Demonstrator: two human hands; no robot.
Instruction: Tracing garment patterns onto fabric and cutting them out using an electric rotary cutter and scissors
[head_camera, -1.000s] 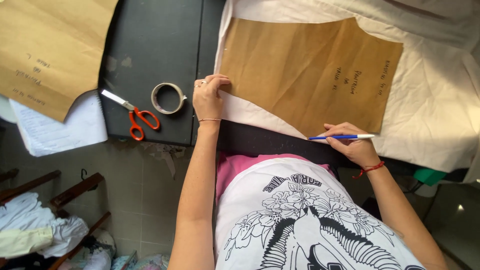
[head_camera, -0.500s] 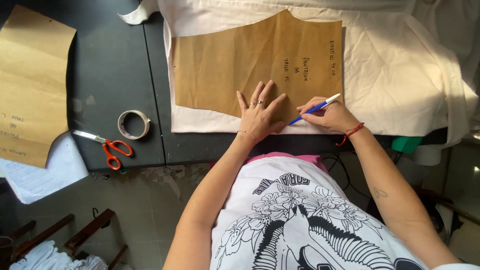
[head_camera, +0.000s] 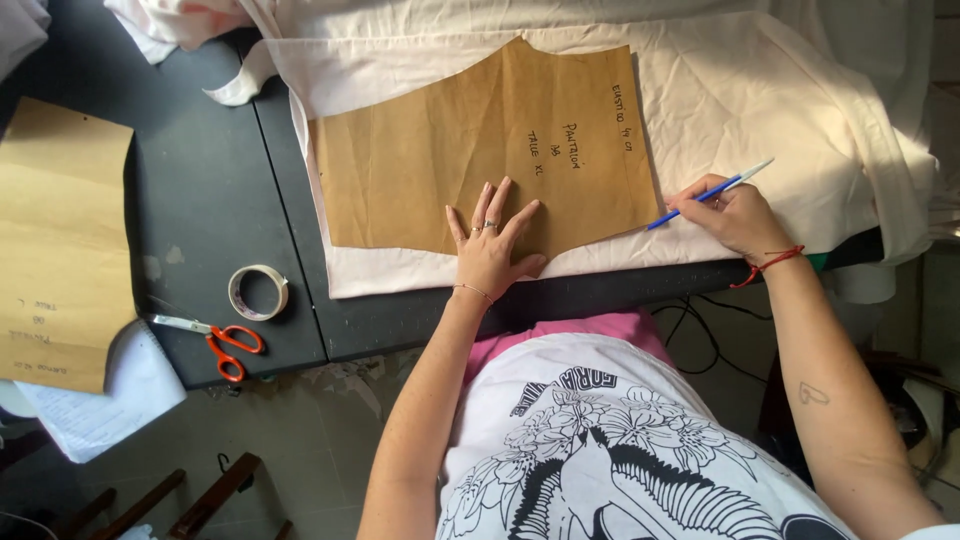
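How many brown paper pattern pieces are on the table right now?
2. One brown pattern piece lies on the pale fabric under the left hand; the other pattern piece lies at the table's left edge. More could be hidden under the fabric.

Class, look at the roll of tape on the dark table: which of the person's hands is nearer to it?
Left. The left hand lies flat on the brown paper pattern, just right of the tape. The right hand, holding a pen, is farther right.

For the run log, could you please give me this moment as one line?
left hand: flat on pattern | right hand: holds pen, tip at pattern's right edge | pattern on fabric | scissors, tape: aside
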